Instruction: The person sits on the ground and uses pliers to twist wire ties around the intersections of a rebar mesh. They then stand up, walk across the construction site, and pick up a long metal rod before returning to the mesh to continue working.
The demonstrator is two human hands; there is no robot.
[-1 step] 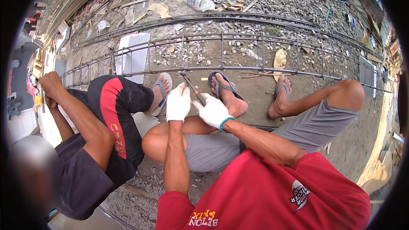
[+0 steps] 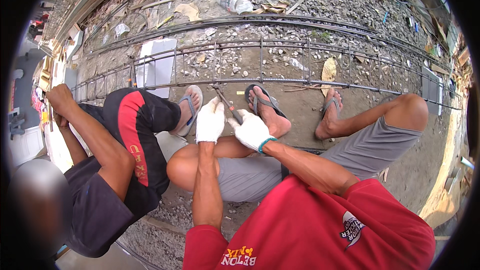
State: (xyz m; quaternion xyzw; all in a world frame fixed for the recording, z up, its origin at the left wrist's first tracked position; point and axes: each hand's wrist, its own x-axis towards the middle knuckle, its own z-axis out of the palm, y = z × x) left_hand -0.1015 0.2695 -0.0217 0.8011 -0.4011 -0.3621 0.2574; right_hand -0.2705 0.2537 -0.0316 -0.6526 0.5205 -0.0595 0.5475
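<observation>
My right hand (image 2: 251,129), in a white knit glove with a teal cuff, is closed around a pair of pincers (image 2: 228,104) with dark metal and a grey-and-red grip. The pincers' head points up and left, close to the near bar of a long rebar cage (image 2: 280,79). Just left of the tool, my gloved left hand (image 2: 210,122) has its fingers pinched together. What they hold, if anything, is too small to make out. The cage runs across in front of my feet, with stirrups joining its long bars.
A co-worker (image 2: 105,170) squats at my left, a sandalled foot (image 2: 189,110) near my left hand. My own sandalled foot (image 2: 270,112) lies just beyond my right hand. Loose rebar (image 2: 280,18), gravel (image 2: 320,0) and a plastic bottle (image 2: 234,2) lie beyond the cage. A pale board (image 2: 156,65) sits under it.
</observation>
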